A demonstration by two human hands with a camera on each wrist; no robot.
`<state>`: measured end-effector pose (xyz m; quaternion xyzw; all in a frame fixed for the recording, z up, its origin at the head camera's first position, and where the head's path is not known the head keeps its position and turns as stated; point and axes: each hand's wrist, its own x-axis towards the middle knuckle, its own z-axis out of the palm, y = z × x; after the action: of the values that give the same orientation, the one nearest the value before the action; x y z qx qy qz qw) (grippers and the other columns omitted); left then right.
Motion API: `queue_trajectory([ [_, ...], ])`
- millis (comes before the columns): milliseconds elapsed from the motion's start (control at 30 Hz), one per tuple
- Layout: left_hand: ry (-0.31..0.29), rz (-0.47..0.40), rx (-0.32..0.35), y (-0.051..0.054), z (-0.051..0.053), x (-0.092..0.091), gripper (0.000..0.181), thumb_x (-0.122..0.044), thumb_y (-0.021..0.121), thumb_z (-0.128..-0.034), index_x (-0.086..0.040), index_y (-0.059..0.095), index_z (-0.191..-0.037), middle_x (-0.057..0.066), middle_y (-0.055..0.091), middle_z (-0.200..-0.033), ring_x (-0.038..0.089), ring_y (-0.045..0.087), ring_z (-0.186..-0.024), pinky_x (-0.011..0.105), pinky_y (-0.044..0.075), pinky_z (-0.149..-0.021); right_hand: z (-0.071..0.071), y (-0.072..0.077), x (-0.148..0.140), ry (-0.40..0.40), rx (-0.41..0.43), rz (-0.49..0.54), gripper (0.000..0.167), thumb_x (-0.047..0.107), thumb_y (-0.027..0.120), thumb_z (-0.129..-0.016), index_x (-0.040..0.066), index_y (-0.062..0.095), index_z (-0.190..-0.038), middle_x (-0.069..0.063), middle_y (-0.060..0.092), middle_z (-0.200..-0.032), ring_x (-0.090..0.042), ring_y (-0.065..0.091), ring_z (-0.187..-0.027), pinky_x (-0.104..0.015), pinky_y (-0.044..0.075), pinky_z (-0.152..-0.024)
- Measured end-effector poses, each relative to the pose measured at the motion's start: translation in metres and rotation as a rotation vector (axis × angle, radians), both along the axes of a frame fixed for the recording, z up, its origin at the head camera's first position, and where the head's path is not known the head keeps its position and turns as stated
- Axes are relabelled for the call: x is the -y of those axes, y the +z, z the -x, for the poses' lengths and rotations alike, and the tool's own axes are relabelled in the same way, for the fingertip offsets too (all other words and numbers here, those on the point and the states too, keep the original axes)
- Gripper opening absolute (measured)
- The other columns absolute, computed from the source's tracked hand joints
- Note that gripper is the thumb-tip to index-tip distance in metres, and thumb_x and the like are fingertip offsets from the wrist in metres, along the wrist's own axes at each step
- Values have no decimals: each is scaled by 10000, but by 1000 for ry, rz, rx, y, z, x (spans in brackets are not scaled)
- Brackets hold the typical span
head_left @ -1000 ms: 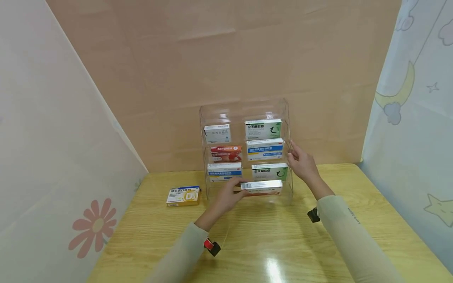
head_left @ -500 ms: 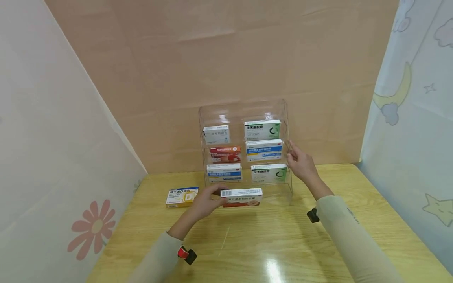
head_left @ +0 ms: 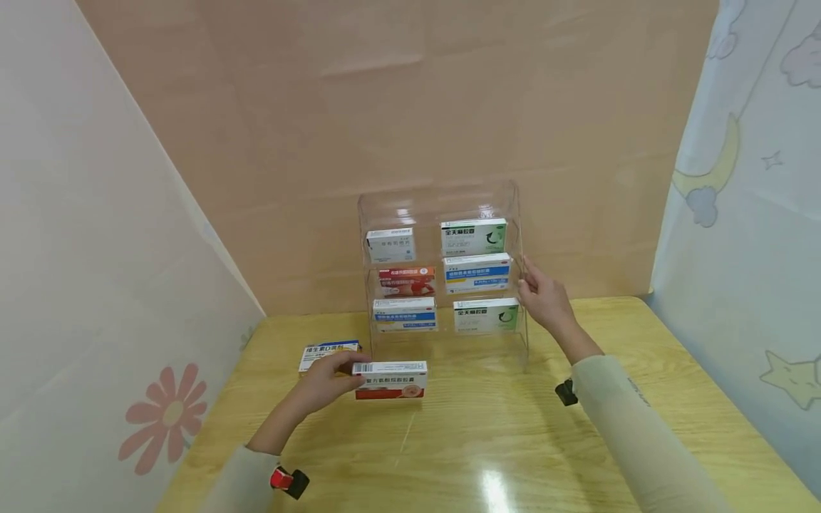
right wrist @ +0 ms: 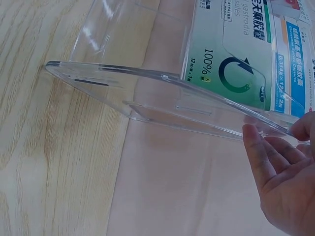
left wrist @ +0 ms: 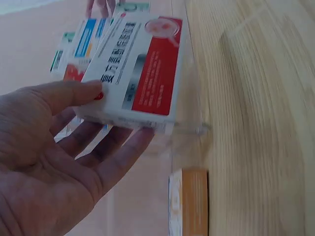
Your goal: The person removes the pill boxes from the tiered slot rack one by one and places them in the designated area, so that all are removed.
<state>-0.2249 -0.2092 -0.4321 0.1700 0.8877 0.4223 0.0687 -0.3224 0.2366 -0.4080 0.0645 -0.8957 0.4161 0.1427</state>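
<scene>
The left hand (head_left: 326, 385) pinches one end of a white and red box (head_left: 390, 380) in front of the rack's lower left; in the left wrist view the thumb lies on the front of that box (left wrist: 142, 69), the fingers behind it. The right hand (head_left: 546, 299) holds the right side edge of the clear tiered rack (head_left: 417, 349), thumb and fingers on either side of its panel in the right wrist view. Six boxes stand in three tiers: a white box (head_left: 391, 246) and a green one (head_left: 473, 237) on top, a red (head_left: 407, 282) and a blue-striped one below, then a blue-striped and a green one.
A yellow and white box (head_left: 314, 353) lies on the wooden table (head_left: 487, 434) left of the rack, partly covered by the left hand. A tan backdrop (head_left: 410, 107) stands behind the rack, with patterned sheets at both sides.
The left hand has moved left and toward the camera with the white and red box, away from the rack's bottom tier. The right hand has stayed on the rack's side.
</scene>
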Motion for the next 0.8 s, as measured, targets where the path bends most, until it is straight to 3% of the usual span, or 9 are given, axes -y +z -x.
queue_trajectory([
  [200,-34,-43,75,-5,-5,49,346,-202,692,-972,-75,645,-1291,135,660,-1185,279,623,-1059,312,574,-767,-3,1,2,2,18,-8,593,237,430,-1060,161,232,-1614,-275,517,-1426,-431,589,-1241,-514,549,-939],
  [433,-51,-123,178,-8,-5,95,431,-204,650,-1004,0,554,-1372,233,613,-1256,308,621,-1077,478,594,-851,-3,1,0,5,16,-5,599,237,426,-1057,151,228,-1616,-292,509,-1428,-438,589,-1239,-523,539,-949],
  [800,-53,-175,258,-7,-6,147,461,-178,611,-1024,47,498,-1410,273,566,-1340,270,630,-1115,369,587,-874,-1,-1,0,12,9,0,598,219,437,-1057,148,241,-1617,-300,518,-1423,-428,601,-1229,-509,566,-902],
])
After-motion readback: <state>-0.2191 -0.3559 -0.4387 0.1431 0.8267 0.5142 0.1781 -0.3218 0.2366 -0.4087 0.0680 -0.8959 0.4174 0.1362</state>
